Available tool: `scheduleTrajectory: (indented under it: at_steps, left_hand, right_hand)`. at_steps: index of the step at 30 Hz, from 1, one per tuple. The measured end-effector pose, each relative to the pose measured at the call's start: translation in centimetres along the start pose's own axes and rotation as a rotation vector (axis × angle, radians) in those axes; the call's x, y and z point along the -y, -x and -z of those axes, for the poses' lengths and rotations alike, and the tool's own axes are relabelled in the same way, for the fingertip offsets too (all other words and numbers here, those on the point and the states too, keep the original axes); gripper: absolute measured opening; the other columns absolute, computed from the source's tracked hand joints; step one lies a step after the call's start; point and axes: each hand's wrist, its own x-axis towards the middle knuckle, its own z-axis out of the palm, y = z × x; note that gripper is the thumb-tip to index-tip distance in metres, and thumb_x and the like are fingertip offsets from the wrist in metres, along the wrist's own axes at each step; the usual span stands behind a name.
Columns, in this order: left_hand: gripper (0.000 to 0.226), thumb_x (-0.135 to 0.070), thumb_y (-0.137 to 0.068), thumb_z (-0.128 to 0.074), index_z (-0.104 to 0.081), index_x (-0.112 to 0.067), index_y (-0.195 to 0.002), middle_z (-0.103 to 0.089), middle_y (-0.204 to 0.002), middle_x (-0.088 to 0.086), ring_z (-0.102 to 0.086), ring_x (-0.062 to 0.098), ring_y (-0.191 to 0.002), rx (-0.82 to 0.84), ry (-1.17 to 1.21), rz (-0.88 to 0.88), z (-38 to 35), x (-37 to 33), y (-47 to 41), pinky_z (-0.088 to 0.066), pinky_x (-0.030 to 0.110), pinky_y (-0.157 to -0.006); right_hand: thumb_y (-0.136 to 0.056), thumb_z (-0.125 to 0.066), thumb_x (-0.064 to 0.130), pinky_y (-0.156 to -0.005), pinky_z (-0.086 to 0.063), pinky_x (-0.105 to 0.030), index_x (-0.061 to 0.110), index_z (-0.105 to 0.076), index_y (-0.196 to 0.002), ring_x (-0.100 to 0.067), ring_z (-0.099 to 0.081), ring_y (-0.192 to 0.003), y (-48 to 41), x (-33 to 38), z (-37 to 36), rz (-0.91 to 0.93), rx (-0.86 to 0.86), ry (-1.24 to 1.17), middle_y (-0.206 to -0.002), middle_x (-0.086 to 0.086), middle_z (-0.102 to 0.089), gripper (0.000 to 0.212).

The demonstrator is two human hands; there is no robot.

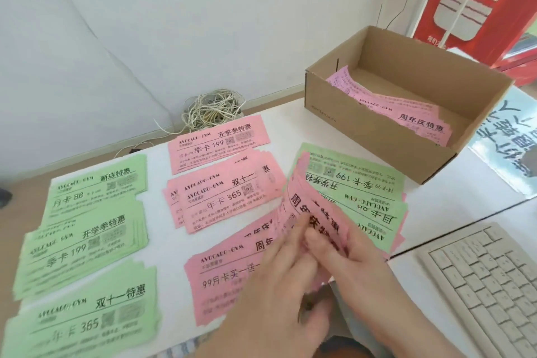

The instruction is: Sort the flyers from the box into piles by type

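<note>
Desk viewed from above, near to far. Nearest me, at the left, a green pile headed 双十一特惠 lies on the white desk; at centre my left hand and right hand meet, fingers of both curled narrowly round a fanned bunch of pink and green flyers, held just above the desk; a cream keyboard lies to the right. Beyond, two more green piles continue the left column; three pink piles form a middle column, the nearest partly hidden under my left hand. Farther right, the cardboard box stands open, with pink flyers lying slanted inside; a printed sheet lies beside it. Farthest, a twine coil rests at the desk's back edge; a red carton stands behind the box.
</note>
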Motion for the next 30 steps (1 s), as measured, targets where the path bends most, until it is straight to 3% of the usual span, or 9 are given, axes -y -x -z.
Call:
scheduleTrajectory:
  at_steps: [3,6,9,12,15,18,21,24,30]
  left_hand:
    - [0.067,-0.038,-0.077,-0.069,-0.034,-0.064,-0.127,-0.015,-0.145,-0.043,-0.025,-0.013,-0.133,-0.214,0.307,0.124,2.3,1.0,2.7,-0.032,0.041,-0.112]
    - [0.104,-0.02,-0.065,-0.086,-0.02,-0.069,-0.129,-0.015,-0.143,-0.045,-0.019,-0.008,-0.138,-0.497,0.345,0.231,4.3,4.0,4.5,-0.025,0.042,-0.114]
    - [0.092,-0.029,-0.058,-0.09,-0.037,-0.063,-0.126,-0.048,-0.134,-0.03,-0.049,0.002,-0.124,-0.336,0.635,0.319,5.5,7.0,6.2,-0.043,0.038,-0.1]
    - [0.031,-0.02,-0.068,-0.081,-0.069,-0.039,-0.089,-0.073,-0.104,-0.004,-0.071,0.027,-0.084,-0.209,0.799,0.48,5.5,7.9,7.7,-0.053,0.061,-0.076]
    - [0.024,-0.006,-0.076,-0.073,-0.07,-0.029,-0.081,-0.074,-0.09,-0.006,-0.072,0.022,-0.069,-0.328,0.762,0.61,4.5,9.0,7.4,-0.059,0.04,-0.061]
    - [0.024,-0.012,-0.086,-0.066,-0.063,-0.034,-0.095,-0.068,-0.096,-0.014,-0.07,0.011,-0.07,-0.41,0.556,0.634,3.4,10.6,5.7,-0.058,0.032,-0.06]
    - [0.035,-0.011,-0.086,-0.064,-0.058,-0.031,-0.114,-0.058,-0.118,-0.008,-0.06,0.013,-0.097,-0.42,-0.011,0.417,1.7,13.0,4.7,-0.053,0.037,-0.084]
    - [0.047,-0.035,-0.071,-0.076,-0.058,-0.032,-0.115,-0.055,-0.129,0.004,-0.045,0.025,-0.118,-0.243,-0.34,0.168,0.3,13.7,4.3,-0.038,0.054,-0.1]
    - [0.067,-0.077,-0.053,-0.057,-0.051,-0.045,-0.112,-0.058,-0.131,0.001,-0.056,0.033,-0.118,0.06,-0.553,0.167,-0.7,13.0,4.1,-0.018,0.068,-0.098]
  right_hand:
    - [-0.097,-0.045,-0.001,-0.092,-0.049,-0.018,0.027,-0.065,-0.113,0.0,-0.064,-0.104,0.1,0.6,1.5,0.045,0.179,0.228,-0.105,0.017,-0.071,0.038]
    - [-0.097,-0.042,-0.003,-0.101,-0.046,-0.027,0.023,-0.062,-0.122,-0.005,-0.059,-0.116,0.1,1.7,2.3,-0.031,0.49,0.309,-0.117,0.013,-0.068,0.041]
    - [-0.097,-0.044,0.0,-0.098,-0.048,-0.028,0.018,-0.061,-0.125,-0.011,-0.059,-0.118,0.2,2.3,2.2,-0.095,0.65,0.339,-0.121,0.007,-0.067,0.037]
    - [-0.096,-0.049,0.005,-0.086,-0.056,-0.035,0.014,-0.061,-0.122,-0.021,-0.068,-0.103,0.0,2.2,0.9,-0.194,0.521,0.219,-0.11,-0.002,-0.072,0.03]
    - [-0.091,-0.061,0.011,-0.067,-0.06,-0.034,0.031,-0.061,-0.115,-0.013,-0.072,-0.077,-0.9,0.2,-0.6,-0.173,0.081,0.39,-0.092,0.003,-0.073,0.032]
    - [-0.09,-0.061,0.013,-0.053,-0.054,-0.019,0.037,-0.052,-0.124,-0.003,-0.067,-0.068,-2.3,-2.6,-1.8,-0.078,-0.112,0.631,-0.089,0.009,-0.067,0.043]
    - [-0.09,-0.056,0.008,-0.065,-0.052,-0.022,0.032,-0.046,-0.134,-0.004,-0.062,-0.086,-3.4,-5.8,-2.6,0.04,-0.151,0.907,-0.104,0.011,-0.06,0.051]
    - [-0.086,-0.057,0.006,-0.082,-0.05,-0.032,0.021,-0.057,-0.127,-0.018,-0.054,-0.102,-3.5,-8.4,-3.3,0.198,-0.14,1.266,-0.114,0.003,-0.059,0.044]
    - [-0.063,-0.075,0.011,-0.064,-0.056,-0.036,0.019,-0.066,-0.104,-0.023,-0.063,-0.084,-2.3,-9.2,-3.2,0.241,-0.08,1.472,-0.106,0.0,-0.065,0.043]
